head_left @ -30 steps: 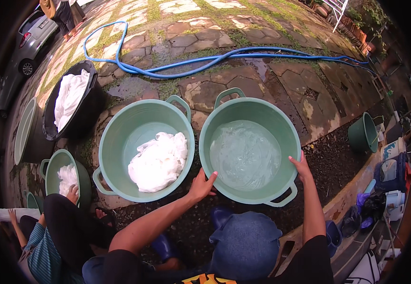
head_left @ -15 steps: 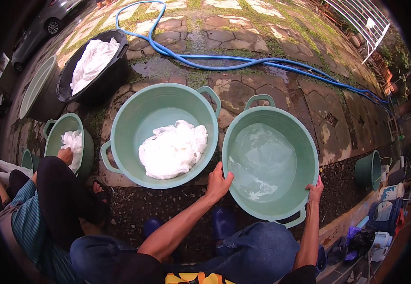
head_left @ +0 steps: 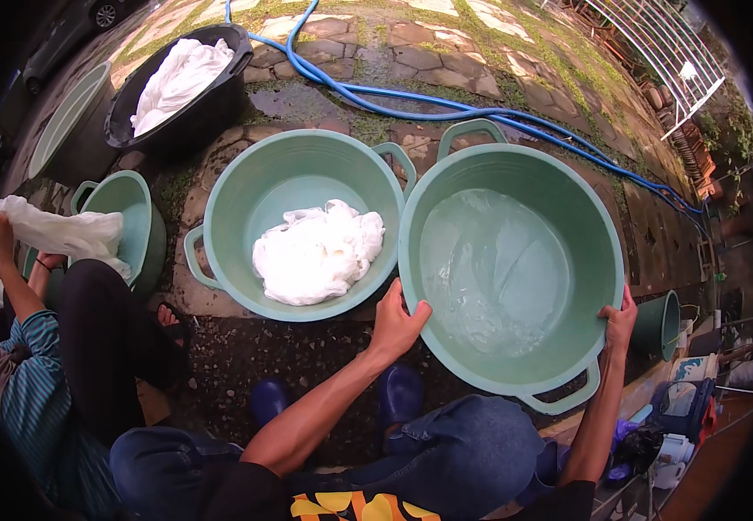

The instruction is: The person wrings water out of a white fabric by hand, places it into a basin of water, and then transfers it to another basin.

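Observation:
A large round green plastic basin (head_left: 498, 260), with a little water across its bottom, is between my two hands. My left hand (head_left: 400, 323) grips its near left rim, thumb on the edge and fingers mostly behind the wall. On the right wall, beside the lower handle, my right hand (head_left: 619, 318) is closed around the rim. The basin is tilted toward me, its far left edge close against a second green basin (head_left: 246, 187). Crumpled white wet cloth (head_left: 320, 253) lies inside that second basin, which neither hand touches.
At the left a co-worker (head_left: 46, 365) lifts white cloth (head_left: 68, 227) over a smaller green basin (head_left: 122, 195). A black tub (head_left: 233, 91) holds more white cloth behind. A blue hose (head_left: 376, 102) crosses the paving. A green bucket (head_left: 658, 326) stands at the right.
The basin in my hands has come up closer, tilted more, and shifted right, its water sliding. The co-worker's cloth has been raised out of the small basin. My view has shifted slightly.

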`<state>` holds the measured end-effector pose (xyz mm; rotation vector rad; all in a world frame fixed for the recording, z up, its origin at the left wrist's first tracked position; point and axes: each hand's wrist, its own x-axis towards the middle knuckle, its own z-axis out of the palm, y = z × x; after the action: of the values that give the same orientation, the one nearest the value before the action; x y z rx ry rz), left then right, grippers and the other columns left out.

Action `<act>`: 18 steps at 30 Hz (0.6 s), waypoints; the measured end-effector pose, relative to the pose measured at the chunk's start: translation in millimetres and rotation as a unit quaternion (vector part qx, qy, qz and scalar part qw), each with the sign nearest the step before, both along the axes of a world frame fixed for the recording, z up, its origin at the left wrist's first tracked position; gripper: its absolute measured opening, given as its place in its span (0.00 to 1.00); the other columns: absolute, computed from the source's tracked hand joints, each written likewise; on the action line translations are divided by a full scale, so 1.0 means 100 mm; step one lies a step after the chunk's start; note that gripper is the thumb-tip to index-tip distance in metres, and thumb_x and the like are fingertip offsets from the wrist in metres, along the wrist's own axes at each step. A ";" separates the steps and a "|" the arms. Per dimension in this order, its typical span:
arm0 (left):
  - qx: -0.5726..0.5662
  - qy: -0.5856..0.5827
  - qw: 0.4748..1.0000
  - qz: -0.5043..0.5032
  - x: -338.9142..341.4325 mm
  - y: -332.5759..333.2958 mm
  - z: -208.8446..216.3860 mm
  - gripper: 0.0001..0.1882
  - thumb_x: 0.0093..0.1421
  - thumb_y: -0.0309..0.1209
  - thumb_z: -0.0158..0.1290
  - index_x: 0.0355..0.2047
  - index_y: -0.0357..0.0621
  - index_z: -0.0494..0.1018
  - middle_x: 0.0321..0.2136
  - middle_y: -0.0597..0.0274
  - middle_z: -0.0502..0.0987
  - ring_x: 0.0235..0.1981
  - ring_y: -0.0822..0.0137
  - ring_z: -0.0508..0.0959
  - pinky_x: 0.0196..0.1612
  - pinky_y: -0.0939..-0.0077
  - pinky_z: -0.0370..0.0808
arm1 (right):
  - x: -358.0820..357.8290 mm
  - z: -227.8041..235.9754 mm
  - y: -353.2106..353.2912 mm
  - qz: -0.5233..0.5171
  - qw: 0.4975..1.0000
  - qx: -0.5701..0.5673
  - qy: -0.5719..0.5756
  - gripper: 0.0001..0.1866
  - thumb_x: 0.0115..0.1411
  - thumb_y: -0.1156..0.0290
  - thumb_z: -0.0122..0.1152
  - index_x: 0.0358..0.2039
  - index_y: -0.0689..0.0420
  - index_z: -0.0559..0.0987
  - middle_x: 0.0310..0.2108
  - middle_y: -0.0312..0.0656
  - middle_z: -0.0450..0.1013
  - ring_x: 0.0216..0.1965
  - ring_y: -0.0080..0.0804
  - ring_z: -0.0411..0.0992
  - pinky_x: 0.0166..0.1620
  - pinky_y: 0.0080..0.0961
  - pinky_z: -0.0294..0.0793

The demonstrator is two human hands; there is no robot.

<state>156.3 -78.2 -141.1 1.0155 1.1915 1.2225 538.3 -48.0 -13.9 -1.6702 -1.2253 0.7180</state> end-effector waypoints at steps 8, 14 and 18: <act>0.009 -0.072 0.997 0.015 -0.23 -0.02 0.18 0.25 0.50 0.22 0.51 0.50 0.34 0.61 0.38 0.59 0.73 0.37 0.73 0.73 0.39 0.78 0.73 | -0.34 0.47 0.30 0.044 0.998 0.000 -0.049 0.34 0.31 0.87 0.45 0.47 0.68 0.70 0.36 0.37 0.73 0.34 0.24 0.71 0.38 0.15 0.68; 0.054 -0.145 0.988 0.025 -0.28 -0.06 0.13 0.29 0.50 0.22 0.50 0.53 0.35 0.56 0.42 0.56 0.70 0.41 0.71 0.72 0.44 0.75 0.72 | -0.49 0.76 0.48 0.068 0.995 -0.006 -0.077 0.34 0.31 0.86 0.44 0.47 0.67 0.70 0.36 0.37 0.73 0.34 0.24 0.71 0.38 0.14 0.67; 0.056 -0.179 0.982 0.034 -0.33 -0.10 0.11 0.30 0.50 0.21 0.50 0.54 0.35 0.54 0.42 0.57 0.69 0.43 0.70 0.71 0.46 0.75 0.70 | -0.66 0.93 0.57 0.099 0.990 -0.022 -0.101 0.34 0.32 0.86 0.43 0.47 0.67 0.70 0.36 0.37 0.73 0.34 0.23 0.70 0.38 0.14 0.67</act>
<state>123.4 -88.1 -130.3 0.7972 0.8909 1.4690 472.1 8.9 79.3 -1.7059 -1.5450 0.7127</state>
